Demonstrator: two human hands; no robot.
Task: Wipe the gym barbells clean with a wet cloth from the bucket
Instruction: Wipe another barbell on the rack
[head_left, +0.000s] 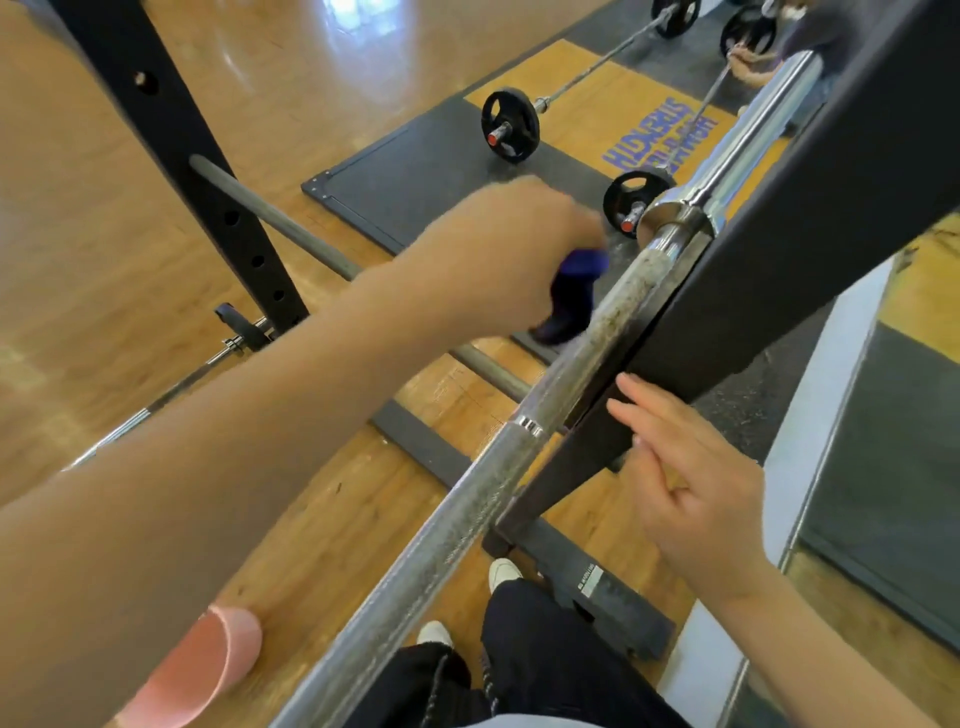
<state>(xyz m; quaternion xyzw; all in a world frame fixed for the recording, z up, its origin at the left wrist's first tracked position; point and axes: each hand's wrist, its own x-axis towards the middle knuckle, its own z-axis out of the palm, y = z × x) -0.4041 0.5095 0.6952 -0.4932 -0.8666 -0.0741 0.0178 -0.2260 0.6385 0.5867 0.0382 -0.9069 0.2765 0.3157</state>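
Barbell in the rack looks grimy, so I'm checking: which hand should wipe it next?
Left. The left hand grips the blue cloth beside the barbell; the right hand is empty.

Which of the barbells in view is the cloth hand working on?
The racked barbell beside the left hand holding the blue cloth; the other barbells lie plate-loaded on the floor.

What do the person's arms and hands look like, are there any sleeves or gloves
Both hands, left hand and right hand, are bare, with no gloves, rings or watch in view. The left arm shows a pink short sleeve near the shoulder; the right forearm is uncovered.
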